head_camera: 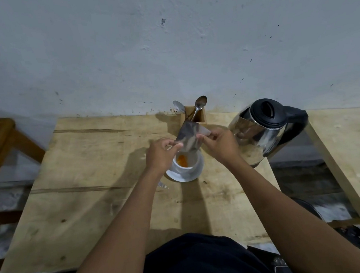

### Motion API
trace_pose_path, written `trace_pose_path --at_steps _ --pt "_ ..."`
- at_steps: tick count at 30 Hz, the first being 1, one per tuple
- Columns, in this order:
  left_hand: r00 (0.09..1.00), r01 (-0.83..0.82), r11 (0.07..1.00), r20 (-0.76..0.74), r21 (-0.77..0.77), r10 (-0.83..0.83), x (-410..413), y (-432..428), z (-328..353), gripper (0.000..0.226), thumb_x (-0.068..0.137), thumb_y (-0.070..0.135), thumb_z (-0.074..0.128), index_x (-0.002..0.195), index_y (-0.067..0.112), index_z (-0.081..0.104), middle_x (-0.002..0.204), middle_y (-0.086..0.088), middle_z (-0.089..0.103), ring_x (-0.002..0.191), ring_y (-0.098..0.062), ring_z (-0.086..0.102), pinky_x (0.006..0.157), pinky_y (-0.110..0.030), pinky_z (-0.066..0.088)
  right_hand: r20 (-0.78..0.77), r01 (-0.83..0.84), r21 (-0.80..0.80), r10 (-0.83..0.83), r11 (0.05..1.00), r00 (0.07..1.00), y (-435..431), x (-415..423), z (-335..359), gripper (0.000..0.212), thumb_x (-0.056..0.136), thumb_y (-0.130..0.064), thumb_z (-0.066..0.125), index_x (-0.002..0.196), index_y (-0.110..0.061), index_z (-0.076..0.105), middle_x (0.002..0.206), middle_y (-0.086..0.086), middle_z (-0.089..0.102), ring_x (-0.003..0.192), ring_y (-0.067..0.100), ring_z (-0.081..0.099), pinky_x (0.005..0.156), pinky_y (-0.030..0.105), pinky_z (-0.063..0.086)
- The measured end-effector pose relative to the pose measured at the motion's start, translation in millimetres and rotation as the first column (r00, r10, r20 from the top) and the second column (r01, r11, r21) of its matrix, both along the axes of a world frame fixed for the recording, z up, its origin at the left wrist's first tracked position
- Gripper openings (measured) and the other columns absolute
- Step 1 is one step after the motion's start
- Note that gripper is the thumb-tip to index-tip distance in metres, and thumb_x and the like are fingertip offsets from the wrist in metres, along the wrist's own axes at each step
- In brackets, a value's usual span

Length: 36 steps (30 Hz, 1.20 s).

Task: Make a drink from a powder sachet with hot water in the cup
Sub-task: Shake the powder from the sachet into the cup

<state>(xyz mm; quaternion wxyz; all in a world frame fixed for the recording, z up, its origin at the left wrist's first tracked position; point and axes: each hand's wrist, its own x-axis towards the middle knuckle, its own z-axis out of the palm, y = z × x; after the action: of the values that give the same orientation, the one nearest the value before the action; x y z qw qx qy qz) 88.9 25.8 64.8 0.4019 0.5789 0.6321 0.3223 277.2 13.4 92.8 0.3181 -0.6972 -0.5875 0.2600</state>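
Pinching the silver sachet (pixel 188 139) with both hands, left hand (pixel 161 154) and right hand (pixel 219 143) hold it tilted, mouth down, cup (pixel 186 163) directly below fingers, orange powder inside.

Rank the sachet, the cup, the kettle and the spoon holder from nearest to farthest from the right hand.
1. Sachet: pinched in the right hand.
2. Cup: just left, below the sachet.
3. Kettle: to the right.
4. Spoon holder: behind, by the wall; close to the kettle's rank.
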Motion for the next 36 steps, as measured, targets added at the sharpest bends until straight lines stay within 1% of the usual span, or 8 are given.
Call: trace_pose_path --at_steps 4,7,10,13,16,24,31,36 --pt "1.000 0.020 1.000 0.023 -0.005 -0.020 -2 -2 0 0.019 0.083 0.035 0.069 0.091 0.018 0.074 0.093 0.003 0.070 0.087 -0.015 0.064 0.077 -0.033 0.053 -0.099 -0.018 0.063 0.024 0.998 0.995 -2 -4 -2 0.019 0.085 -0.032 0.075 0.068 -0.029 0.067 0.068 0.000 0.062 0.059 0.012 0.051 0.056 0.028 0.042" --pt "0.995 0.099 0.995 -0.003 0.001 -0.099 -7 -1 -2 0.016 0.086 0.029 0.066 0.093 0.016 0.072 0.099 -0.001 0.065 0.094 -0.019 0.063 0.080 -0.031 0.050 -0.197 -0.041 0.068 0.054 0.997 0.979 -5 -4 -1 0.011 0.085 -0.027 0.075 0.082 -0.016 0.076 0.083 0.001 0.073 0.077 0.015 0.068 0.071 0.035 0.056" --pt "0.991 0.119 0.993 -0.054 0.010 -0.118 -9 -1 -2 0.015 0.087 0.026 0.065 0.091 0.013 0.072 0.098 -0.002 0.063 0.098 -0.025 0.060 0.088 -0.041 0.051 -0.229 -0.108 -0.002 0.105 0.994 0.968 -8 0 4 0.011 0.086 -0.024 0.075 0.077 -0.030 0.076 0.077 -0.016 0.072 0.075 0.003 0.067 0.076 0.035 0.059" --pt "0.996 0.050 0.998 -0.076 0.043 -0.047 -11 2 0 0.019 0.085 0.030 0.068 0.094 0.013 0.073 0.098 0.001 0.064 0.104 -0.029 0.058 0.092 -0.046 0.049 -0.139 -0.182 -0.093 0.168 0.979 0.976 -9 7 12 0.046 0.087 -0.024 0.074 0.046 -0.041 0.062 0.046 -0.021 0.053 0.047 -0.003 0.047 0.051 0.019 0.039" --pt "0.998 0.040 0.997 -0.058 0.062 -0.036 -8 5 4 0.022 0.084 0.030 0.070 0.097 0.013 0.073 0.106 -0.003 0.067 0.109 -0.028 0.056 0.095 -0.044 0.048 0.035 -0.145 -0.168 0.153 0.975 0.988 -13 6 15 0.038 0.088 -0.031 0.073 0.054 -0.029 0.055 0.052 -0.011 0.047 0.048 0.003 0.040 0.048 0.025 0.031" --pt "0.982 0.114 0.992 -0.157 0.059 -0.103 1 4 12 0.026 0.087 0.030 0.065 0.102 0.010 0.072 0.120 0.000 0.063 0.121 -0.021 0.041 0.093 -0.024 0.028 0.300 -0.026 -0.050 0.040 0.998 0.953 -26 5 13 0.018 0.090 -0.045 0.066 0.082 -0.029 0.071 0.072 -0.016 0.053 0.068 0.011 0.052 0.074 0.032 0.040" --pt "0.975 0.204 0.979 -0.094 0.011 -0.202 3 2 13 0.010 0.085 0.028 0.066 0.086 0.019 0.071 0.099 0.007 0.060 0.112 -0.027 0.054 0.099 -0.046 0.046 0.108 -0.039 -0.147 0.055 0.988 0.993 -28 5 13 0.025 0.086 -0.047 0.070 0.096 -0.025 0.077 0.060 -0.013 0.058 0.059 0.007 0.053 0.067 0.030 0.044" --pt "0.989 0.145 0.989 -0.034 -0.015 -0.145 8 -2 20 0.018 0.087 0.030 0.065 0.095 0.014 0.070 0.109 -0.004 0.063 0.109 -0.024 0.056 0.094 -0.037 0.046 0.182 -0.021 -0.137 0.046 0.990 0.982 -27 -1 18 0.036 0.086 -0.052 0.067 0.089 -0.018 0.079 0.061 -0.007 0.065 0.065 0.017 0.061 0.067 0.032 0.049"
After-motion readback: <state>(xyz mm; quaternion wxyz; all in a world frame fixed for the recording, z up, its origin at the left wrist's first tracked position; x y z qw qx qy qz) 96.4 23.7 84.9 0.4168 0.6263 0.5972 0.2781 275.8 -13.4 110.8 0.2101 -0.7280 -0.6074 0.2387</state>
